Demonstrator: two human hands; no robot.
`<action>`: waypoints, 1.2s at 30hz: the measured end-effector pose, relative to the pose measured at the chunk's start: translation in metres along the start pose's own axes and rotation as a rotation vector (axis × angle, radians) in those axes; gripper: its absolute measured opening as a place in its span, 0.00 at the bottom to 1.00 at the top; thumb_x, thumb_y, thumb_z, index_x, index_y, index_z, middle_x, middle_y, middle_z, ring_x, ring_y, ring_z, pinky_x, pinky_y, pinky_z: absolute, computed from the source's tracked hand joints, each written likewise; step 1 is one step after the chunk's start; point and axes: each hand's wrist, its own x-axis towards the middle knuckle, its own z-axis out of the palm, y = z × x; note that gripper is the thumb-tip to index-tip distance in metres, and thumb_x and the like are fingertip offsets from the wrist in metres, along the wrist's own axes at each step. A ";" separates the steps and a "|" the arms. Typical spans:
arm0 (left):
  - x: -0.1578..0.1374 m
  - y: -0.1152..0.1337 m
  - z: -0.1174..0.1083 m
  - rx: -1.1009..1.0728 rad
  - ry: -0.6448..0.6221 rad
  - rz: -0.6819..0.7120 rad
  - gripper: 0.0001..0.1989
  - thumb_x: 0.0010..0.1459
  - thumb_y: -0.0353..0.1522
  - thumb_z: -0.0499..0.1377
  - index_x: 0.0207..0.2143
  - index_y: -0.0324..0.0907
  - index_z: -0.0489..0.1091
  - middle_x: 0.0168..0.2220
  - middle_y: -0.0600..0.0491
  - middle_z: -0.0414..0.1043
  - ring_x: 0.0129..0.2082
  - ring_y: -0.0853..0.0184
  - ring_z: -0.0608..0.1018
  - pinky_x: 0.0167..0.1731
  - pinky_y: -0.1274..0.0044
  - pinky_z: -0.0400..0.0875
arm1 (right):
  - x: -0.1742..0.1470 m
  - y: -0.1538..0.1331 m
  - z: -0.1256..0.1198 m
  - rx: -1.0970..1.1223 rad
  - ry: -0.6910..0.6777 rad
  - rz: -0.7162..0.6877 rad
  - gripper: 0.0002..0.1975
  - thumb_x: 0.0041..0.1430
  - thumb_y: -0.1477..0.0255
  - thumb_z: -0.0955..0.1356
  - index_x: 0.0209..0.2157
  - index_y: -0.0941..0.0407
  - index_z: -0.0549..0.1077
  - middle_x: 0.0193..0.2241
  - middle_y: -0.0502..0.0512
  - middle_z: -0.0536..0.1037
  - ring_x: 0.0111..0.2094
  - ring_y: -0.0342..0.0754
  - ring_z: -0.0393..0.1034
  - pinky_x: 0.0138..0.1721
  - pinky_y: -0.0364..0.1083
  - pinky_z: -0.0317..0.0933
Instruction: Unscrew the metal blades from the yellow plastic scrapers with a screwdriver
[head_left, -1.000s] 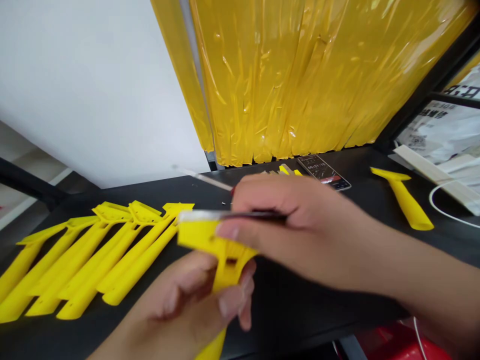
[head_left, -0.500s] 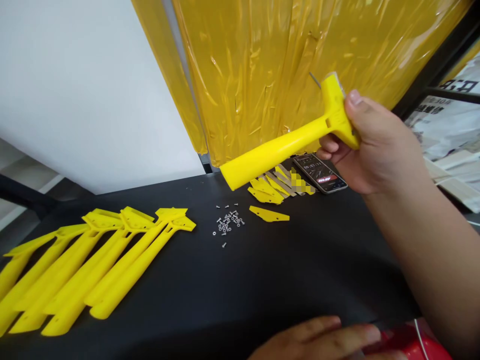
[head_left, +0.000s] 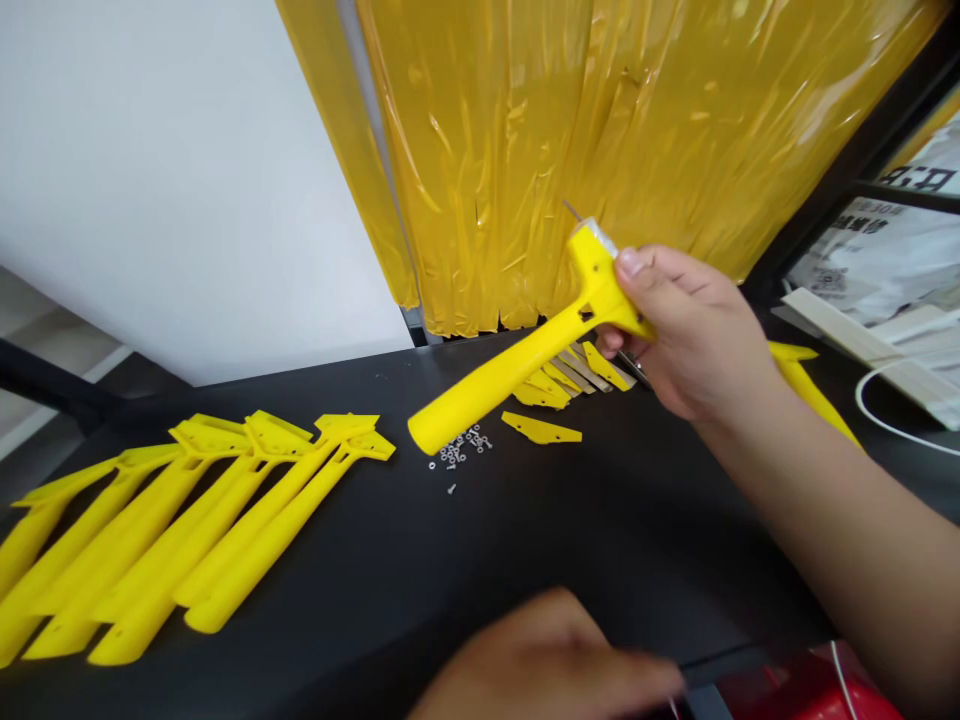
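Raised over the black table, my right hand (head_left: 697,330) is closed around the head of a yellow plastic scraper (head_left: 510,370). Its long handle slants down to the left, and a pale strip shows along the head's upper edge. Behind the head a thin metal rod (head_left: 572,210) sticks out; what it belongs to is hidden. At the bottom edge, my left hand (head_left: 540,660) is smeared by motion and its fingers are unclear. Small screws and nuts (head_left: 461,450) lie in a pile, partly behind the handle's end. Near them is a flat yellow plate (head_left: 541,428) with holes.
Several yellow scraper handles (head_left: 225,510) lie in a row at left. More yellow plates and grey blades (head_left: 577,370) are heaped behind the held scraper. Another yellow piece (head_left: 817,395) lies beyond my right forearm. A red object (head_left: 802,685) is below the table's front edge.
My right hand has moved down and left with the scraper, whose handle end now overlaps the screw pile. My left hand has shifted left, and the phone is now mostly hidden.
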 end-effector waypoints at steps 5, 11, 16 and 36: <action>-0.019 0.038 -0.042 -0.281 0.364 -0.099 0.15 0.62 0.34 0.69 0.51 0.56 0.84 0.37 0.54 0.76 0.35 0.68 0.80 0.36 0.79 0.76 | -0.010 0.012 0.012 -0.122 -0.058 0.007 0.17 0.68 0.57 0.73 0.29 0.52 0.74 0.24 0.47 0.70 0.24 0.43 0.64 0.25 0.44 0.58; -0.018 0.042 -0.052 -0.514 0.654 -0.229 0.09 0.52 0.30 0.76 0.36 0.47 0.87 0.31 0.55 0.76 0.32 0.69 0.79 0.35 0.80 0.75 | -0.017 0.020 0.018 -0.286 -0.150 0.002 0.17 0.70 0.56 0.71 0.30 0.51 0.75 0.24 0.48 0.71 0.26 0.45 0.66 0.28 0.46 0.61; -0.020 0.047 -0.065 -0.363 0.736 -0.146 0.09 0.55 0.34 0.75 0.40 0.49 0.85 0.35 0.56 0.77 0.37 0.67 0.80 0.41 0.80 0.77 | -0.023 0.024 0.029 -0.223 -0.252 0.165 0.19 0.69 0.55 0.71 0.29 0.53 0.72 0.26 0.48 0.69 0.28 0.44 0.65 0.29 0.43 0.63; 0.002 0.037 -0.122 -0.616 0.489 -0.285 0.15 0.67 0.40 0.63 0.29 0.42 0.73 0.25 0.55 0.74 0.16 0.70 0.73 0.15 0.80 0.71 | -0.031 0.007 0.037 -0.874 -0.331 -0.461 0.03 0.72 0.71 0.69 0.41 0.53 0.76 0.36 0.52 0.77 0.38 0.47 0.73 0.41 0.48 0.64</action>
